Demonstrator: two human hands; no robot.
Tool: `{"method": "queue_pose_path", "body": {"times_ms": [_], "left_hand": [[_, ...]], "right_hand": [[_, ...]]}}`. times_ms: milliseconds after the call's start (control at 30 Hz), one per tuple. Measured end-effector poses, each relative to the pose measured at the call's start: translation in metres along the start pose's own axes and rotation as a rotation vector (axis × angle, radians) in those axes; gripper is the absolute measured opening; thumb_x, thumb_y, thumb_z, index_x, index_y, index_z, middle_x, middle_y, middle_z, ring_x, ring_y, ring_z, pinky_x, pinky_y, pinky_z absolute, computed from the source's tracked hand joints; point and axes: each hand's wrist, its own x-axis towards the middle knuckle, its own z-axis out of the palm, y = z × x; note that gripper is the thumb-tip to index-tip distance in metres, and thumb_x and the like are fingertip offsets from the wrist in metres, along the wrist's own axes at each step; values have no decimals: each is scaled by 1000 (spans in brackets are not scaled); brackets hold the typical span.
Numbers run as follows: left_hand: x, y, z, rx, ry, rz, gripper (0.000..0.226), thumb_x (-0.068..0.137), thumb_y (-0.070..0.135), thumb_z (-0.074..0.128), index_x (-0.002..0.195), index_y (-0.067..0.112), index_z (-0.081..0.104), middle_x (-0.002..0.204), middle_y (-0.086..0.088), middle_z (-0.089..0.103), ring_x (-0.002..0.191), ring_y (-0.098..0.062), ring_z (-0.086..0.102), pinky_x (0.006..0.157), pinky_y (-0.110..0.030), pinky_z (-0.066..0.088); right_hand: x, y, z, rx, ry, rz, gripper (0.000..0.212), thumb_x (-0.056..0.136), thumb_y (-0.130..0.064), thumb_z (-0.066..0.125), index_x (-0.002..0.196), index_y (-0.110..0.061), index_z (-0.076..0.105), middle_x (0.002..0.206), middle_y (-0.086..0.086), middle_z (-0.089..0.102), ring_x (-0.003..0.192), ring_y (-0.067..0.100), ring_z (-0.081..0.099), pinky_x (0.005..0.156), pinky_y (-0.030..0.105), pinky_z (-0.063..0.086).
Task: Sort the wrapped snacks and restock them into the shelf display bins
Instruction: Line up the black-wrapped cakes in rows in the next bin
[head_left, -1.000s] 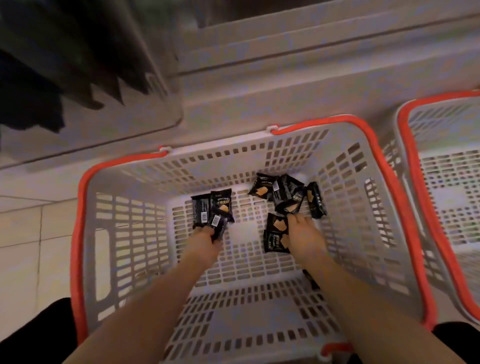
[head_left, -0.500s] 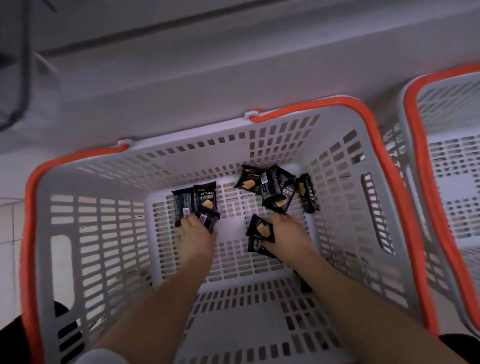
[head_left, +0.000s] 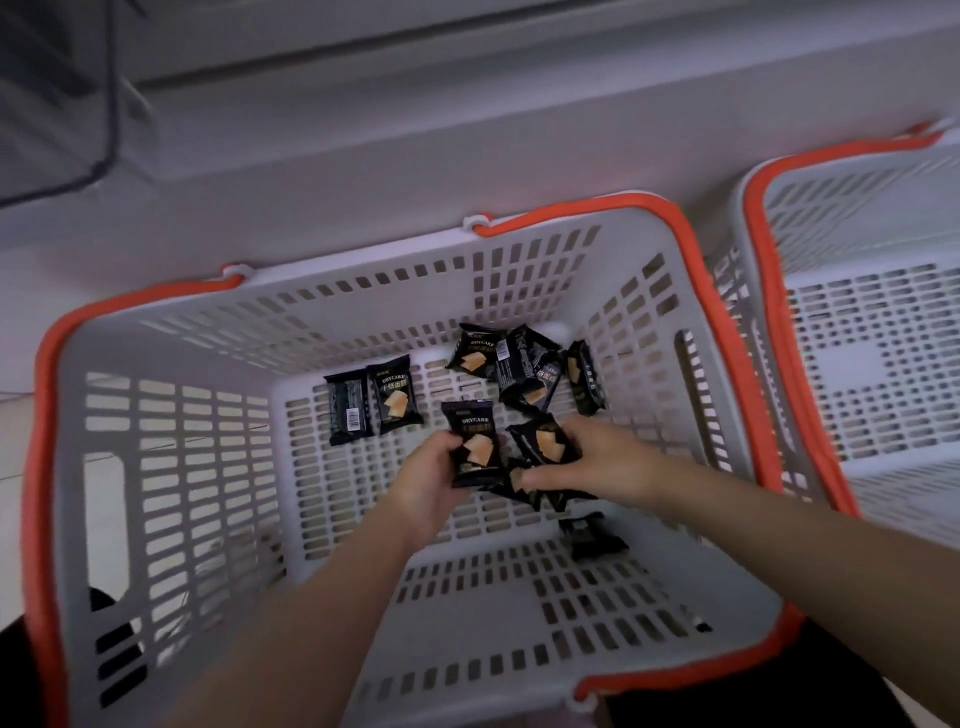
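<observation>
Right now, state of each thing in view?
Left hand: holds a snack pack, lifted.
Right hand: holds a second pack.
Pair of packs: flat on basket floor, side by side.
Heap of packs: piled in far corner.
Basket: upright, handles down.
Second basket: no packs visible.

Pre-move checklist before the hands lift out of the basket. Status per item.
1. Left hand grips a black wrapped snack: ok.
2. Right hand holds black snack packets: ok, but how many is unclear because of blur.
3. Path upward out of the grey slotted plastic basket with orange rim: ok, nothing above the hands.
4. Basket emptied: not ok. A pair of packets lies at back left, a pile at back right, and one packet by the right forearm.
5. Second grey basket at right holds no visible snacks: ok.
6. Shelf display bins in view: cannot tell.
</observation>
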Motion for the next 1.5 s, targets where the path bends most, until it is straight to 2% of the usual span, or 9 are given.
{"method": "queue_pose_path", "body": {"times_ms": [100, 267, 433, 567, 667, 800, 1000, 1233, 1500], "left_hand": [[-11, -12, 15, 14, -95, -12, 28, 96, 17, 34, 103, 10, 60, 91, -4, 73, 83, -15, 68, 73, -31, 50], [-20, -28, 27, 35, -124, 24, 31, 94, 14, 46, 124, 11, 55, 120, -9, 64, 113, -23, 59, 101, -44, 42], [-16, -35, 30, 155, -20, 71, 31, 94, 14, 49, 124, 12, 56, 120, -9, 64, 113, -22, 58, 103, -41, 41], [-14, -36, 29, 440, -11, 254, 21, 94, 19, 51, 97, 33, 67, 92, 16, 72, 88, 1, 66, 72, -11, 49], [-7, -36, 25, 607, 24, 400, 22, 96, 28, 45, 97, 33, 66, 96, 18, 69, 92, 1, 62, 73, -5, 43], [19, -34, 5, 1386, 152, 704, 35, 94, 16, 50, 129, 13, 51, 126, -2, 50, 112, -14, 46, 91, -16, 34], [43, -37, -18, 2171, 25, 624, 65, 89, 38, 54, 144, 19, 25, 145, -3, 27, 135, -21, 22, 108, -34, 22], [30, -18, -6, 2122, -63, 637, 57, 86, 33, 57, 137, 18, 35, 136, -4, 32, 122, -22, 36, 98, -31, 35], [-73, 72, 22, 2035, -272, 898, 46, 89, 28, 54, 133, 25, 42, 128, 3, 44, 101, -18, 55, 76, -31, 46]], "right_hand": [[-3, 9, 12, 143, 77, 29, 47, 79, -38, 71, 119, -17, 57, 116, 0, 64, 107, 15, 59, 97, 35, 47], [4, 11, 34, 215, 196, 38, 21, 93, -46, 46, 103, -28, 47, 95, -18, 55, 92, 4, 54, 71, 13, 39], [19, 17, 46, 335, 233, 91, 44, 97, -40, 39, 134, -16, 42, 127, 2, 44, 118, 15, 44, 94, 27, 36], [23, 22, 30, 724, 136, 244, 24, 90, -23, 56, 114, -20, 58, 114, 4, 63, 104, 18, 58, 89, 34, 47], [24, 27, 26, 803, 161, 295, 26, 87, -20, 63, 111, -13, 60, 108, 7, 66, 100, 21, 61, 85, 39, 51], [28, 31, 25, 648, 457, 230, 16, 87, -13, 63, 95, -21, 52, 87, -6, 57, 75, 3, 50, 70, 27, 41], [27, 33, 24, 525, 512, 224, 9, 92, -11, 55, 97, -16, 50, 86, 4, 60, 73, 2, 52, 70, 39, 48], [20, 33, 27, 434, 409, 131, 12, 93, -18, 48, 102, -25, 43, 84, -10, 51, 76, 5, 50, 61, 21, 39], [-35, -19, 4, 107, 503, -211, 35, 94, -31, 50, 128, -25, 47, 110, -13, 59, 102, 7, 56, 82, 25, 47]]}}
